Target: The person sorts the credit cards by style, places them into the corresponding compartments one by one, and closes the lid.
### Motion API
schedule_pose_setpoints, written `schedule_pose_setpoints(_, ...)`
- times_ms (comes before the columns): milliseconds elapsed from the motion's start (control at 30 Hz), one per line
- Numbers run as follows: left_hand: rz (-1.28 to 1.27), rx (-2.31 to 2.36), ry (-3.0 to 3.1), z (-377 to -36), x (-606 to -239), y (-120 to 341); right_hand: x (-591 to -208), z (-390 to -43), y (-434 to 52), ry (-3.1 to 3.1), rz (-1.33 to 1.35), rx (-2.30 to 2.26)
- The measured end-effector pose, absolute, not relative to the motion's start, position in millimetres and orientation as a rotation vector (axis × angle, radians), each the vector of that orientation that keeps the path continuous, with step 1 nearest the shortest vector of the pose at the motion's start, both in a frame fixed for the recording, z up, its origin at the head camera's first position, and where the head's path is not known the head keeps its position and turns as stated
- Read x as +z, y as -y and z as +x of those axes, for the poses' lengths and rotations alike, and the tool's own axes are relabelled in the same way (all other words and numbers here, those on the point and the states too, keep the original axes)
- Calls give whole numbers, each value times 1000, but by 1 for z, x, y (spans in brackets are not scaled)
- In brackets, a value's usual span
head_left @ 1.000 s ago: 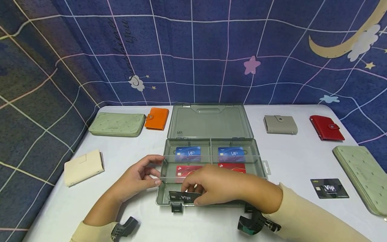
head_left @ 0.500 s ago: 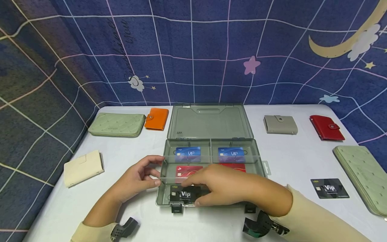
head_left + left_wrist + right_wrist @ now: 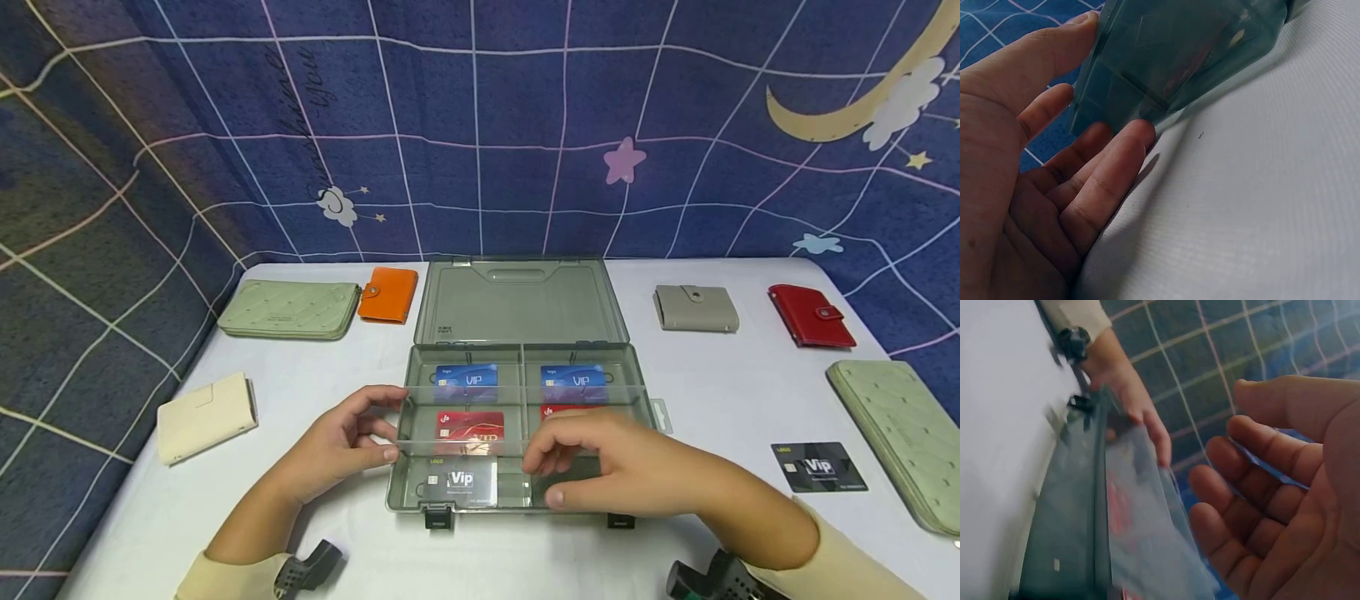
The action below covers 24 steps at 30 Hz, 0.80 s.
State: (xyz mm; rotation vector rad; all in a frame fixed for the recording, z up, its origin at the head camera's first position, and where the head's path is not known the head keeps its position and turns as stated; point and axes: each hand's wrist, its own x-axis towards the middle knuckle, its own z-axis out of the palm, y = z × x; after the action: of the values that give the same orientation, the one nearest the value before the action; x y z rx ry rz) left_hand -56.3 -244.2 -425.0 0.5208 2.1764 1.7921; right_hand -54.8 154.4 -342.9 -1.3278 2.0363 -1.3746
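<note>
A translucent grey-green divided box (image 3: 517,504) lies with its lid (image 3: 525,302) folded back. My left hand (image 3: 356,433) rests its fingertips against the box's left wall; in the left wrist view, relaxed fingers touch that wall. Over the front right compartment hovers my right hand (image 3: 600,462), fingers loosely bent and holding nothing, as the right wrist view shows. A black VIP card (image 3: 461,482) lies flat in the front left compartment. Two blue VIP cards (image 3: 467,382) sit in the back row. Of the red cards (image 3: 470,427) in the middle row, the right one is partly hidden by my hand.
Another black card (image 3: 817,467) lies right of the box. Around the table stand green wallets (image 3: 291,308), an orange card holder (image 3: 388,294), a cream wallet (image 3: 207,417), a grey wallet (image 3: 696,308) and a red wallet (image 3: 810,317). A patterned curtain (image 3: 517,100) hangs behind.
The black card has gone from tilted to flat in the front left compartment. My right hand has let go of it and moved right. My left hand has stayed put.
</note>
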Motion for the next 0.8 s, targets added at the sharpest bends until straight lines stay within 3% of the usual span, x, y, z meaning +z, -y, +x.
schedule_pose_setpoints(367,506,1787,-2181,-55,-424,245,-364,-45,-271,-2509,-1030,-1366)
schedule_pose_setpoints(800,527,1778,-2181,-56,-425,244,-409,-14,-382,-2955,-383,-1007)
